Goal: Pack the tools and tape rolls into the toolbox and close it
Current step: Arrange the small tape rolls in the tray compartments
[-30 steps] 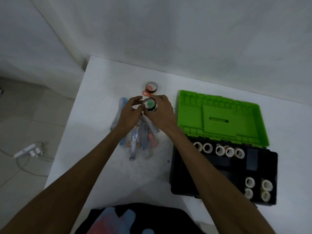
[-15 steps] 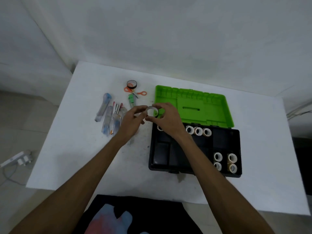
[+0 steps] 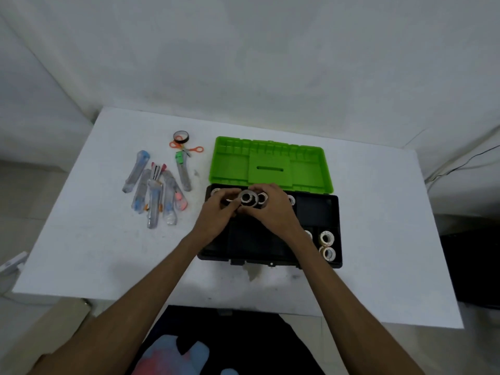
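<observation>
Nearest me, two bare forearms reached forward from the bottom edge over a white tabletop (image 3: 81,247). Beyond them sat an open toolbox (image 3: 331,212), its black tray holding several pale tape rolls: two (image 3: 327,244) in the near right compartment and others along the far row, partly hidden behind the hands. Over the far left part of the tray, my left hand (image 3: 216,216) and right hand (image 3: 273,209) met around one dark tape roll (image 3: 248,198). The fingers of both hands were curled and clamped on it, left from the left side, right from the right, with the roll's hole facing up at me. I could not tell whether it touched the tray. The green lid (image 3: 270,165) lay flat open behind the tray. To the left of the toolbox, on the tabletop, a cluster of clear-handled tools (image 3: 155,193) lay loosely side by side. Farther back sat orange scissors (image 3: 188,150), and touching them at the far end, another dark roll (image 3: 181,136).
</observation>
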